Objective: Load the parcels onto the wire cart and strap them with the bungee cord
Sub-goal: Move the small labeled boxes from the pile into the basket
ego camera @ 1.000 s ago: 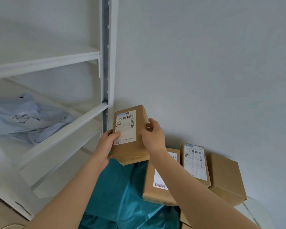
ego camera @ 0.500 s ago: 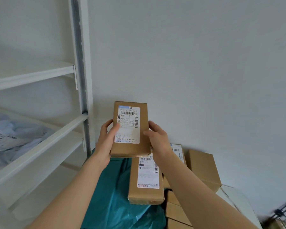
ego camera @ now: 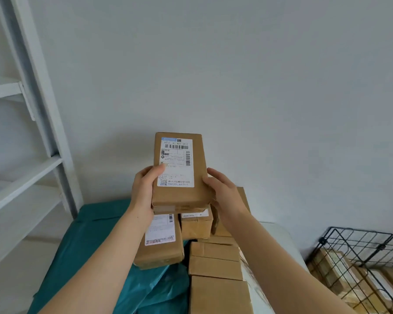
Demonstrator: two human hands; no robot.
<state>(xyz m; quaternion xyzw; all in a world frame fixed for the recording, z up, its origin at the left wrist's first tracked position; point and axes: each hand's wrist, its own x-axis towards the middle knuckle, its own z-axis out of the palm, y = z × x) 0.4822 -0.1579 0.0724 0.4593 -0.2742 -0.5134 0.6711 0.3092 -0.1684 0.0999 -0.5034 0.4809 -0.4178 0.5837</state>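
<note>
Left hand and right hand gripped one parcel by its long sides, the left thumb curled over the edge of the label and the right hand cupping the opposite edge, a two-sided hold that seemed meant to keep it steady for carrying. It was a slim brown carton, held in the air before the wall, above the teal bag and the pile of boxes, its white barcoded label facing the person. Low at the right stood the black wire cart with cartons already inside, so I judged the parcel was bound there.
</note>
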